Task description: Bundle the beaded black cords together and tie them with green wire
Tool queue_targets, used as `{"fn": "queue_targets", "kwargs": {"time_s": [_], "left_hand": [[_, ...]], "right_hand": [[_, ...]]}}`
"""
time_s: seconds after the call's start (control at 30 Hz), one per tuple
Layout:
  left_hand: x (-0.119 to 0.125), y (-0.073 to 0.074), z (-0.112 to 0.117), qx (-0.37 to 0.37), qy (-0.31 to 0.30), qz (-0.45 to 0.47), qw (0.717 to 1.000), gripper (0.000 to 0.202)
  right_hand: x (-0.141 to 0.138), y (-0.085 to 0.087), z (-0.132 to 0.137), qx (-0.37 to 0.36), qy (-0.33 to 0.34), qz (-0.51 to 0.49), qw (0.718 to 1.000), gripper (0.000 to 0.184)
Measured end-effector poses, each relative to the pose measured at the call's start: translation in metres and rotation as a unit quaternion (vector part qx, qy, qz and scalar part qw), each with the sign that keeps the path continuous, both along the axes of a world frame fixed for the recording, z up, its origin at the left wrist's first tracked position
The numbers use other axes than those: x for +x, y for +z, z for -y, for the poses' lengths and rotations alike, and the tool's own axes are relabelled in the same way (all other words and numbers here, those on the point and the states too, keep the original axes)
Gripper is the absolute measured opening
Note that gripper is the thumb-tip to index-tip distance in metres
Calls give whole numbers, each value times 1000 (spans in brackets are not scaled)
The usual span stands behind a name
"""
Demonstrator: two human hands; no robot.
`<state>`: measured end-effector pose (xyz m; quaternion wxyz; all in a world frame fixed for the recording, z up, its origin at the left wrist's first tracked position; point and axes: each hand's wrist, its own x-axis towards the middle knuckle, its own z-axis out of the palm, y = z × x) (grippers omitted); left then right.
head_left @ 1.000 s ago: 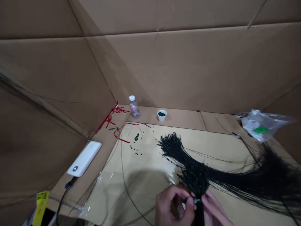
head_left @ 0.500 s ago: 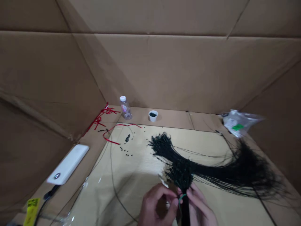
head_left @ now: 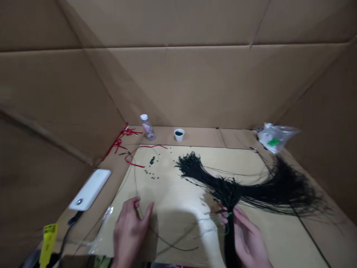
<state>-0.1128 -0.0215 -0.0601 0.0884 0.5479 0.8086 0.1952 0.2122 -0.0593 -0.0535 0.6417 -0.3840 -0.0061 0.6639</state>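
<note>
A bundle of black cords point(head_left: 226, 191) with knotted, beaded-looking tips stands upright in my right hand point(head_left: 248, 234), whose fingers wrap round it just below the tips. Green thread point(head_left: 229, 214) circles the bundle there, its loose ends trailing left. My left hand point(head_left: 130, 227) is over the board at the left, fingers apart, with nothing in it. Close to it, a single dark cord point(head_left: 173, 245) curves across the board. Behind my right hand, a larger bundle of black cords point(head_left: 212, 180) lies across the board, its loose ends fanned out at the right.
Small black beads point(head_left: 152, 173) and a red ribbon point(head_left: 134, 163) lie on the board. At the back stand a clear bottle point(head_left: 147, 127) and a white cup point(head_left: 179, 135) of dark bits. A plastic bag point(head_left: 275, 137) is at right, a white power bank point(head_left: 90, 190) at left. Cardboard walls surround everything.
My left hand has let go of the green thread at the bundle and moved left over the board, its fingers opening. My right hand still holds the bundle. The camera view has shifted slightly.
</note>
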Motion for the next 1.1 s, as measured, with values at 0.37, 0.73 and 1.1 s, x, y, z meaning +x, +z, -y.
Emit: {"fn": "queue_targets", "kwargs": {"time_s": [0.37,0.73,1.1], "left_hand": [[-13,0,5,-20,-20,36,999,23],[-25,0,2,7,-16,-19,1000,26],[-23,-7,1,17,2,-29,999,25]], "right_hand": [[9,-7,8,-44,52,-20,997,31],[17,-33,10,-31,63,43,997,30],[7,-20,2,-60,69,18,996,35]]}}
